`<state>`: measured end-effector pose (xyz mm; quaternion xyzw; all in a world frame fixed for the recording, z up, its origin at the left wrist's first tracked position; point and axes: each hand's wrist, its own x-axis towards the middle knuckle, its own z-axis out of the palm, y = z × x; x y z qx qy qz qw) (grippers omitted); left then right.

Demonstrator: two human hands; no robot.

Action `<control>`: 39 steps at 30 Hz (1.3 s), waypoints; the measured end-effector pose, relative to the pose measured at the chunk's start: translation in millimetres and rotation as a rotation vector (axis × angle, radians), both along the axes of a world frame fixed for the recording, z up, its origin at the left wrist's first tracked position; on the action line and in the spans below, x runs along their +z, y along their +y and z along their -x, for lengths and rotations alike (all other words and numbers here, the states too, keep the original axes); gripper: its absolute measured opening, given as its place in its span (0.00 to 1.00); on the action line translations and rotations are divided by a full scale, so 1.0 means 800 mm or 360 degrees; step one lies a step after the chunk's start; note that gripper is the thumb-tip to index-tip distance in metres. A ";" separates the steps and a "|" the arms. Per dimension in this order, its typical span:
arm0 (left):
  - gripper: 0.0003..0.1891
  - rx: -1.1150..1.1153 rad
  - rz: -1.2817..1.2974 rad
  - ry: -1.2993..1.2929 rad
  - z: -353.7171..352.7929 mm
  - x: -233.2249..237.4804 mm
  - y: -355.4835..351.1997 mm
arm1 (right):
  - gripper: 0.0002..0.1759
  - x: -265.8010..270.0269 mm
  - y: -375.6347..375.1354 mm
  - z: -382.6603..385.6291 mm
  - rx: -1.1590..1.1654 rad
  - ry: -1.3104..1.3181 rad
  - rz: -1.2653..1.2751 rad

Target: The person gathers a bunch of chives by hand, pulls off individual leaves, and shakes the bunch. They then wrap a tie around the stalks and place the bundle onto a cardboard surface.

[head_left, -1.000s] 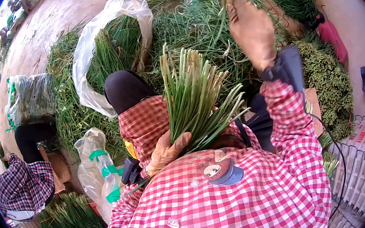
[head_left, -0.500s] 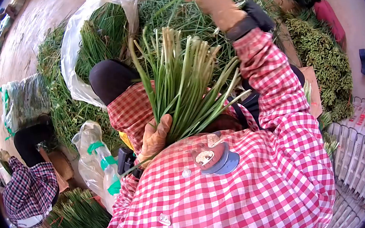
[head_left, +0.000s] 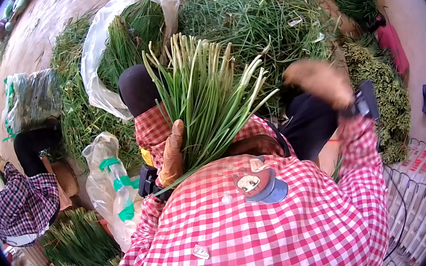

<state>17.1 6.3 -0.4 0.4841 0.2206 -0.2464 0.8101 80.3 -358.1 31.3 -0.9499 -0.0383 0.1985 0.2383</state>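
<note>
My left hand [head_left: 172,156] has its fingers wrapped around the bunch of green stalks [head_left: 200,92], pale ends pointing far, between my knees. A snug, soft hold should keep it neat. My right hand [head_left: 320,81] is blurry; I cannot tell if its fingers are empty.

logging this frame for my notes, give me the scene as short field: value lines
left hand: holds a bunch of long green stalks, pale ends away from the body
right hand: raised, motion-blurred, apart from the bunch
ahead: loose heap of greens; clear plastic bag around more greens
far left: another person in a checked shirt
</note>
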 end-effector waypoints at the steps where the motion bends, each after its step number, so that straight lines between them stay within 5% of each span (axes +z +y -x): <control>1: 0.27 0.0011 0.0057 0.0024 0.000 -0.003 -0.001 | 0.23 -0.005 0.042 0.014 0.0429 0.0312 -0.0098; 2: 0.27 0.0017 0.0119 0.0042 -0.003 -0.004 -0.004 | 0.26 -0.013 0.077 0.036 0.0274 0.0569 -0.0579; 3: 0.26 0.0009 0.0097 0.0034 -0.006 0.012 -0.014 | 0.32 0.005 0.119 0.032 0.0439 0.0770 -0.0544; 6: 0.28 -0.0385 -0.0451 -0.0348 -0.023 -0.007 -0.021 | 0.41 -0.020 0.171 0.046 0.0399 0.0435 -0.1346; 10: 0.33 -0.1083 -0.2136 -0.1361 -0.066 0.020 -0.059 | 0.41 -0.021 0.181 0.011 -0.0053 0.0793 -0.2142; 11: 0.36 -0.0861 -0.2088 -0.1837 -0.069 0.009 -0.071 | 0.41 -0.029 0.180 0.004 -0.0144 0.0784 -0.2276; 12: 0.28 -0.0764 -0.2057 -0.1880 -0.073 0.004 -0.090 | 0.40 -0.025 0.183 0.001 -0.0432 0.0744 -0.2408; 13: 0.23 -0.0814 -0.1874 -0.1440 -0.084 -0.020 -0.103 | 0.38 -0.040 0.181 -0.007 -0.0561 0.0782 -0.2502; 15: 0.16 -0.0699 -0.1826 -0.1412 -0.088 -0.032 -0.122 | 0.34 -0.059 0.173 -0.024 -0.0740 0.0798 -0.2639; 16: 0.22 -0.1281 -0.2066 -0.1385 -0.091 -0.023 -0.122 | 0.32 -0.057 0.171 -0.030 -0.0789 0.0770 -0.2670; 18: 0.31 -0.1177 -0.2219 -0.1835 -0.077 0.002 -0.133 | 0.28 -0.048 0.153 -0.045 -0.0830 0.0748 -0.2669; 20: 0.43 -0.0931 -0.1552 -0.2005 -0.072 0.025 -0.140 | 0.26 -0.033 0.124 -0.062 -0.0806 0.0765 -0.2600; 23: 0.47 -0.1796 -0.0715 -0.1794 -0.078 0.065 -0.121 | 0.24 0.018 0.066 -0.086 -0.0837 0.0716 -0.1944; 24: 0.39 -0.1740 -0.0443 -0.1919 -0.081 0.062 -0.109 | 0.23 0.031 0.045 -0.089 -0.0800 0.0711 -0.1742; 26: 0.24 -0.1334 -0.0349 -0.1928 -0.089 0.085 -0.080 | 0.23 0.053 0.016 -0.087 -0.0815 0.0763 -0.1531; 27: 0.17 -0.0784 -0.0260 -0.1521 -0.104 0.062 -0.050 | 0.22 0.084 0.010 -0.071 -0.0814 0.0767 -0.1244; 28: 0.13 -0.0253 -0.0200 -0.1090 -0.118 0.038 -0.021 | 0.15 0.100 0.015 -0.056 -0.0776 0.0746 -0.1328; 30: 0.17 0.0180 -0.0416 -0.0731 -0.125 0.025 -0.007 | 0.15 0.108 0.020 -0.032 -0.0683 0.0760 -0.1234; 37: 0.15 -0.0532 -0.0568 -0.0732 -0.113 0.064 -0.099 | 0.25 0.072 0.078 0.030 -0.0695 0.0834 -0.1510; 39: 0.15 -0.0468 -0.0123 -0.0629 -0.109 0.043 -0.113 | 0.21 0.067 0.093 0.048 -0.0758 0.0831 -0.1594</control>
